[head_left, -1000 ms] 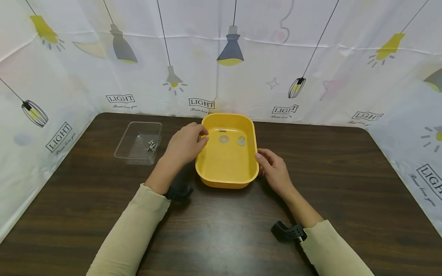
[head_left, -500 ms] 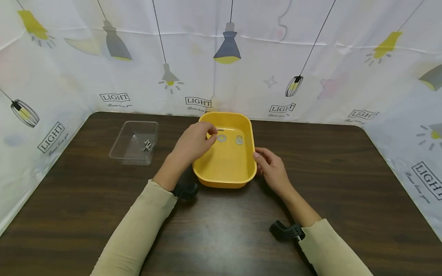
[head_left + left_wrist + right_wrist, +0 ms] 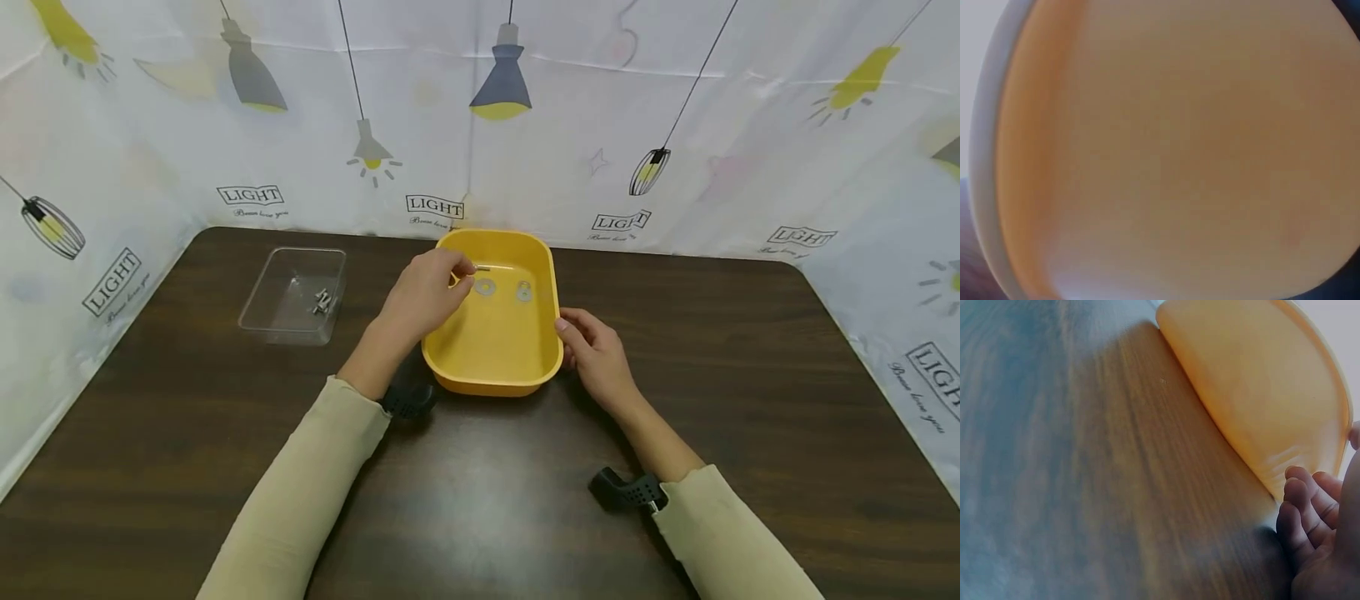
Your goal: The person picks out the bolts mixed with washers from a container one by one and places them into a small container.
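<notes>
A yellow plastic tub (image 3: 491, 358) stands in the middle of the table. On its floor lie a large flat washer (image 3: 485, 287), smaller ring-shaped washers (image 3: 524, 292) and a small metal screw (image 3: 483, 267). Over the tub's left side reaches my left hand (image 3: 423, 292), index finger and thumb bent down by the screw's left end; whether they pinch it is hidden. My right hand (image 3: 596, 354) holds the tub's right side, thumb at the rim. In the right wrist view the fingers (image 3: 1297, 494) curl against the outer wall. Only blurred yellow wall (image 3: 1179, 150) fills the left wrist view.
A clear plastic box (image 3: 277, 321) with several small metal pieces (image 3: 322, 301) stands left of the tub. The dark wooden table (image 3: 480, 500) backs onto a printed curtain (image 3: 570, 108). A black wrist strap (image 3: 408, 400) sits under the left wrist.
My left hand has moved right, from the tub's left rim to the screw inside, and hovers there now. My right hand keeps its hold on the tub. The head view shifts slightly.
</notes>
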Demonstrator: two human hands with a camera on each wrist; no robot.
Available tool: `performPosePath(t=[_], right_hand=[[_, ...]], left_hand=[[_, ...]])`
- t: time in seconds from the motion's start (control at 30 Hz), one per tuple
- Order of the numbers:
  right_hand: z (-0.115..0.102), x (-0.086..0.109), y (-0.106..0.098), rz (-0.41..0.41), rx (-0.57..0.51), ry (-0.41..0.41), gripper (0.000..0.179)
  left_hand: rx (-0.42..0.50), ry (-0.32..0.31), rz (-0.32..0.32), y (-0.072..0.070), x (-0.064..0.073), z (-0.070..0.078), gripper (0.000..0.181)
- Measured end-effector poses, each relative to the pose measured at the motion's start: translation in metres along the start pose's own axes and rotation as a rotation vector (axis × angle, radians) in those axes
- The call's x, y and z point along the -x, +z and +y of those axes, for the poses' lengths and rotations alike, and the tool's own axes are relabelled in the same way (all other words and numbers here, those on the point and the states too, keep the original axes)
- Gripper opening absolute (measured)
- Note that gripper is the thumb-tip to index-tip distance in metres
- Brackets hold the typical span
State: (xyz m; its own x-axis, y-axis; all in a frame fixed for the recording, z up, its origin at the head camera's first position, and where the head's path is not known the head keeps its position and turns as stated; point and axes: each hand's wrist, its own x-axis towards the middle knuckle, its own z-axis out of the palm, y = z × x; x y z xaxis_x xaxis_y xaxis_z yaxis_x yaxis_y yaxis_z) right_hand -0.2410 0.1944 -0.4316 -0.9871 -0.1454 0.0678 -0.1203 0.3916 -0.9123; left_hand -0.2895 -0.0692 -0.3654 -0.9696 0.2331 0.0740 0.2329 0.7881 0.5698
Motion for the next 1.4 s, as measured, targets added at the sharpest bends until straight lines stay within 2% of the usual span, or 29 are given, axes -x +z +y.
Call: performPosePath(t=[0.1, 0.3, 0.5, 0.57, 0.77, 0.93, 1.03, 1.2, 1.3, 1.4], right_hand=[[0.000, -0.002, -0.002, 0.009, -0.005, -0.001, 0.043], [0.000, -0.002, -0.001, 0.005, -0.008, -0.005, 0.043], [-0.002, -0.002, -0.002, 0.002, -0.008, -0.004, 0.045], [-0.002, -0.002, -0.002, 0.004, -0.003, -0.003, 0.046], [0.000, -0.002, -0.002, 0.004, 0.002, 0.005, 0.046], [0.001, -0.003, -0.001, 0.009, 0.002, -0.002, 0.045], [0.001, -0.003, -0.001, 0.013, 0.001, -0.005, 0.044], [0.000, -0.005, 0.001, 0.001, -0.011, -0.008, 0.043], [-0.002, -0.004, 0.002, 0.003, -0.019, -0.003, 0.043], [-0.001, -0.002, 0.001, 0.011, -0.011, 0.012, 0.043]], left_hand=[[0.008, 0.000, -0.015, -0.003, -0.002, 0.003, 0.020], [-0.050, -0.003, -0.109, -0.013, -0.005, 0.005, 0.025], [-0.066, -0.040, -0.077, -0.021, -0.010, 0.001, 0.024], [-0.056, -0.038, -0.088, -0.021, -0.013, 0.000, 0.024], [-0.055, -0.046, -0.217, -0.030, -0.026, 0.001, 0.028], [-0.027, -0.030, -0.274, -0.040, -0.040, 0.000, 0.026], [-0.021, -0.002, -0.318, -0.041, -0.050, -0.003, 0.025], [-0.004, 0.000, -0.400, -0.040, -0.061, -0.007, 0.024], [-0.047, -0.003, -0.415, -0.039, -0.066, -0.003, 0.023], [-0.048, -0.023, -0.461, -0.036, -0.070, 0.008, 0.025]])
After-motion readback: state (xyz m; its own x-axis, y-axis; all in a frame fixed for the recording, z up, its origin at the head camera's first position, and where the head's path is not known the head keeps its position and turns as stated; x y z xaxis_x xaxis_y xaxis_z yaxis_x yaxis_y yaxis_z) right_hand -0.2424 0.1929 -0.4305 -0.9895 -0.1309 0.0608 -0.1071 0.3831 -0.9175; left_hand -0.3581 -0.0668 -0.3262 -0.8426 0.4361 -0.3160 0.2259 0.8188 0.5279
